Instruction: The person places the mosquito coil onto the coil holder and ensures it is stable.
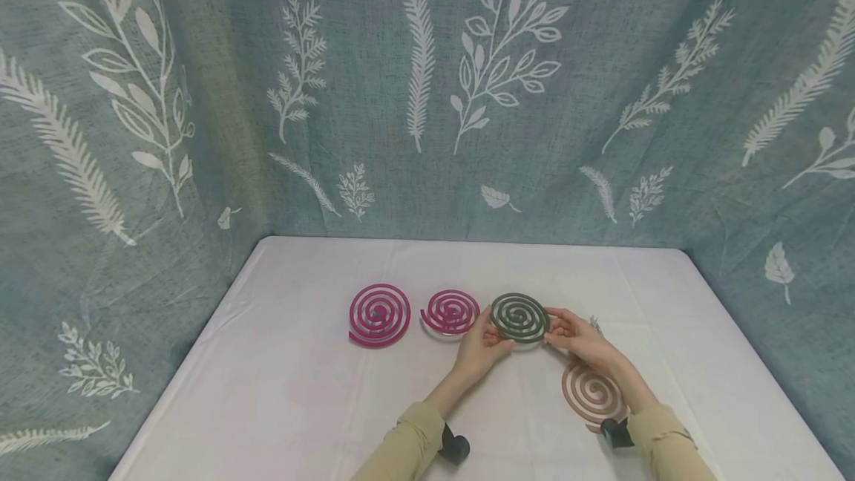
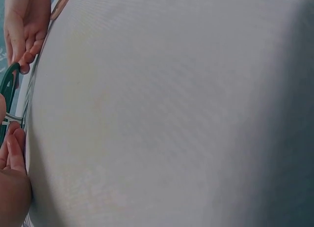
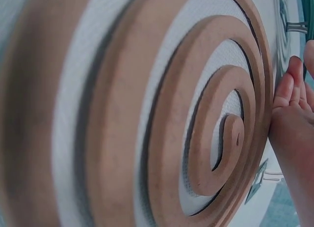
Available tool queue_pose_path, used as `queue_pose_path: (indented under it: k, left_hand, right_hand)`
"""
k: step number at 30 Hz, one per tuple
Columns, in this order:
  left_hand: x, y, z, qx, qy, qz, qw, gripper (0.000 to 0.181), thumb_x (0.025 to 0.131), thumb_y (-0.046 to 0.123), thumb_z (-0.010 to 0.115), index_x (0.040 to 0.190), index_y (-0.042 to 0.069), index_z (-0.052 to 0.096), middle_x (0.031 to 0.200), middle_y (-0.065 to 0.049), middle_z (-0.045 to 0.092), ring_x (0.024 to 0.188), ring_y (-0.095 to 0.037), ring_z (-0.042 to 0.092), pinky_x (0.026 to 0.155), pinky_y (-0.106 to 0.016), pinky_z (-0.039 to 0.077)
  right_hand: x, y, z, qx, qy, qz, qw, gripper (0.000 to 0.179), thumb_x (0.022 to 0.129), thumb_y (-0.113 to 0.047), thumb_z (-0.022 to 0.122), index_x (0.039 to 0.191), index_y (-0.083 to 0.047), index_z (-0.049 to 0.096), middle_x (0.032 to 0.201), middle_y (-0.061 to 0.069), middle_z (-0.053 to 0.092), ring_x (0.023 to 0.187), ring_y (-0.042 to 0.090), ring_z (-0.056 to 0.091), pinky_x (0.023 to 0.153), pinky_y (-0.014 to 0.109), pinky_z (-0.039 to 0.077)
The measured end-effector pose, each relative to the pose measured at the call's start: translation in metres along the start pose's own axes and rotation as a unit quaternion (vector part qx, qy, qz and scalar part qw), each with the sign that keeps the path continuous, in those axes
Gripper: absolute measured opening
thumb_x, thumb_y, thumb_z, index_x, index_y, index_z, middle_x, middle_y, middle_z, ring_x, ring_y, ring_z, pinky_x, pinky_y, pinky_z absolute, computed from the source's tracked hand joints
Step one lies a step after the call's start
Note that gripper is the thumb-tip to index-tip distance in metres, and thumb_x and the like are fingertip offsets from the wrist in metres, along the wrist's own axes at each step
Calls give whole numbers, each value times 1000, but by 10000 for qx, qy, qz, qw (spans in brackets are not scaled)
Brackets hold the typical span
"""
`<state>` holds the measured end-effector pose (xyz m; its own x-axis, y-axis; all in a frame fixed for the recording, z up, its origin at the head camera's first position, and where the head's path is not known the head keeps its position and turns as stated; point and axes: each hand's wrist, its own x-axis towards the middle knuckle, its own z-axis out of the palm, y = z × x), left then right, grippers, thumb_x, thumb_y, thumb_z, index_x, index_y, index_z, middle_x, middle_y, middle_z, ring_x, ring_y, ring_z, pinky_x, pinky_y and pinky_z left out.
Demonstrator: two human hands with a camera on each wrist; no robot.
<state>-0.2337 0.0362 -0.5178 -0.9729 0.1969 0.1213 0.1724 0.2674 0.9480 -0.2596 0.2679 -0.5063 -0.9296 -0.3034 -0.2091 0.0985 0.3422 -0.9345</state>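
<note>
A dark green mosquito coil (image 1: 519,316) is held level between both hands in the head view. My left hand (image 1: 476,351) pinches its near left edge between thumb and fingers. At the opposite edge, my right hand (image 1: 585,338) grips the rim with thumb and fingertips. Both wrist views show the green coil edge-on, with a thin metal stand piece (image 3: 296,27) beneath it. Under my right wrist a brown mosquito coil (image 1: 597,390) lies flat on the white cloth, partly hidden by the forearm.
Left of the hands are two magenta coils, one flat (image 1: 378,314) and one raised (image 1: 451,311) close to my left fingers. A small metal stand (image 3: 259,182) lies beyond the right hand. The white-covered table (image 1: 280,370) meets a leaf-patterned curtain (image 1: 374,95).
</note>
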Motion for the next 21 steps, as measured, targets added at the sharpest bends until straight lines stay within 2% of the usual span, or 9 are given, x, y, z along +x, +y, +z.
queue_pose_path:
  k: [6,11,21]
  left_hand:
    - [1,-2,0,-7,-28,-29,10000,78,80,13,73,142,-7,31,97,-18,62,90,-31,64,85,-36,54]
    - [1,-2,-1,6,-62,-89,9999,78,81,15,73,143,-7,31,98,-17,62,92,-31,64,86,-34,54]
    - [0,-1,0,-8,-29,-3,10000,78,80,13,73,143,-8,31,96,-18,62,92,-33,65,85,-38,54]
  right_hand:
    - [1,1,-1,27,-34,22,10000,67,89,-9,63,144,6,28,101,5,50,85,6,51,72,16,47]
    - [0,-1,1,-7,-18,54,10000,66,89,-9,63,143,6,29,100,4,51,85,6,51,71,15,47]
    - [-3,-6,1,-48,-76,-57,9999,66,90,-9,62,143,8,26,99,4,50,84,5,51,72,15,47]
